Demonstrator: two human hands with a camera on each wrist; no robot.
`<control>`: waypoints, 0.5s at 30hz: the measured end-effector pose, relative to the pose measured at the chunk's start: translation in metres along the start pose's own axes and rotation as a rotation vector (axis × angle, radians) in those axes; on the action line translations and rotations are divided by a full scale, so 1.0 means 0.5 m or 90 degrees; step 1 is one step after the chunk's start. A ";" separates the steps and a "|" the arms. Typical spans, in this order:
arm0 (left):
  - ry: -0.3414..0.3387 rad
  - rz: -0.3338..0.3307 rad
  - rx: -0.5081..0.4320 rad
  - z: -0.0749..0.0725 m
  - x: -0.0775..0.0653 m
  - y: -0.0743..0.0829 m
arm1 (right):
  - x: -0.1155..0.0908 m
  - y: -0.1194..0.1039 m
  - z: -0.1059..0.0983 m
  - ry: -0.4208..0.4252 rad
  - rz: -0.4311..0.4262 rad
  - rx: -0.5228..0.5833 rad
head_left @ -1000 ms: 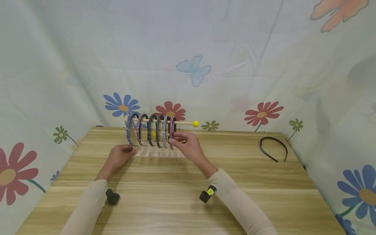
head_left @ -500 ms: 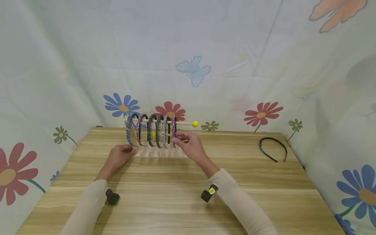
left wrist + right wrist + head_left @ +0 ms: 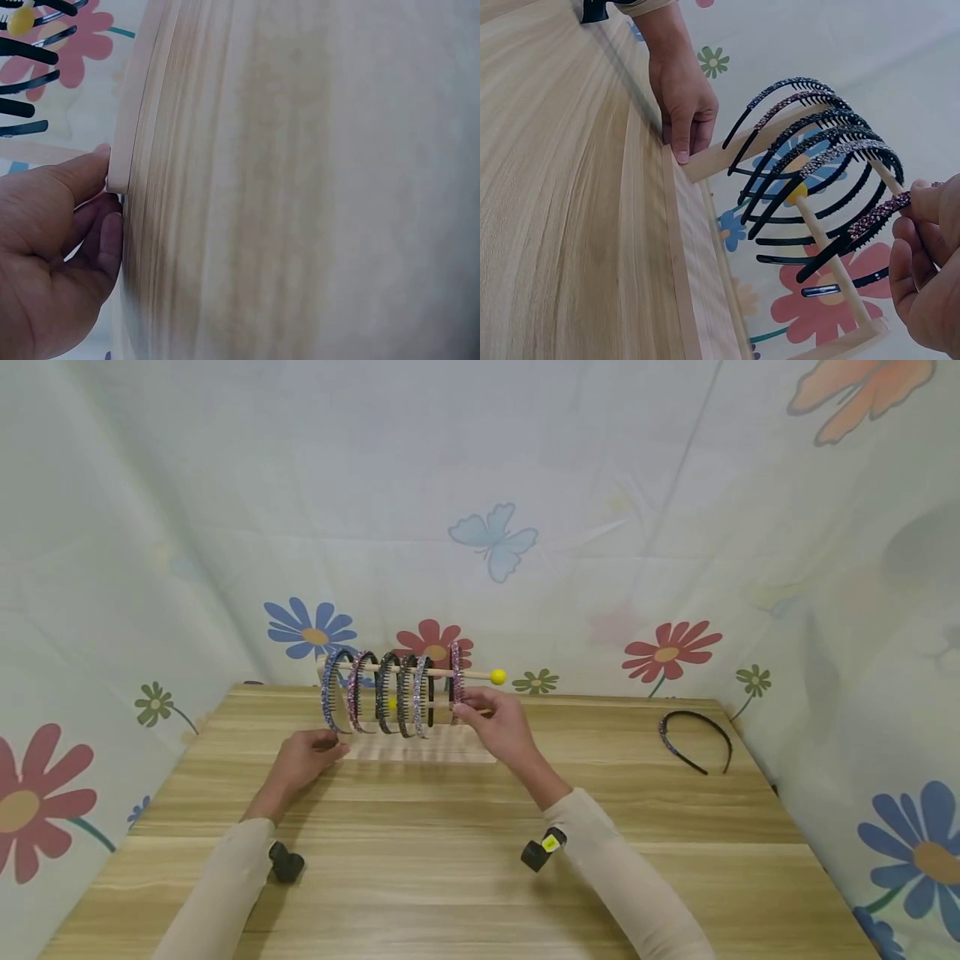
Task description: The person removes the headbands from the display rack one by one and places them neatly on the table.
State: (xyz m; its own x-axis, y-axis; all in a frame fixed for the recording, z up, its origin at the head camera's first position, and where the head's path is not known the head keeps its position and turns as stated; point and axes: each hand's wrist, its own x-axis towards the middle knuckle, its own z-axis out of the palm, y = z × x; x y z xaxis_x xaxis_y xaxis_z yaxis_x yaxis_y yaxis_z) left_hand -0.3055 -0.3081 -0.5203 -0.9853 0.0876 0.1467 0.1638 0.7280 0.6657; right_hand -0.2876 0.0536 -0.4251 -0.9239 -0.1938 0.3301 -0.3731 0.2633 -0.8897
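Note:
My right hand [image 3: 501, 727] pinches a pink glitter headband [image 3: 458, 670] between thumb and fingers. The headband is upright around the upper rod of a wooden rack [image 3: 480, 675], near the rod's yellow ball end [image 3: 498, 677]. In the right wrist view the pink headband [image 3: 881, 214] stands apart from the others. Several glitter headbands with toothed undersides hang in a row on the rod, from a blue headband [image 3: 327, 693] at the left to a silver headband [image 3: 420, 697]. My left hand [image 3: 303, 762] grips the left end of the rack's base [image 3: 124, 161] with thumb and fingers.
On the right of the wooden table [image 3: 420, 868] lies one dark headband with a glitter side [image 3: 666, 737]. A flower-printed cloth [image 3: 570, 593] hangs behind the table and at both sides. A lower rod with a yellow ball [image 3: 393, 702] shows behind the hanging headbands.
My right hand has moved the pink headband to the right along the rod, away from the silver one, and raised it slightly. My left hand has stayed on the rack's base.

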 end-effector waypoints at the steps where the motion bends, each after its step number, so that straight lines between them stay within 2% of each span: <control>1: 0.000 0.000 0.000 0.000 0.000 0.000 | 0.000 -0.001 -0.002 0.001 0.002 0.000; 8: 0.004 -0.003 0.001 0.001 0.000 -0.002 | -0.001 -0.006 -0.018 0.024 0.001 -0.013; 15: 0.001 -0.003 0.003 0.001 0.001 -0.002 | -0.003 -0.016 -0.035 0.038 -0.017 0.012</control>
State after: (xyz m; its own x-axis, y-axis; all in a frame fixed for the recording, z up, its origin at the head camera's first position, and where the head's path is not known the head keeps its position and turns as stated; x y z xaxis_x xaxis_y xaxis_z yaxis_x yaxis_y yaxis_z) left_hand -0.3059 -0.3084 -0.5212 -0.9860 0.0826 0.1449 0.1587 0.7314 0.6632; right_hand -0.2846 0.0684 -0.4128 -0.9174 -0.1440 0.3711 -0.3962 0.2413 -0.8859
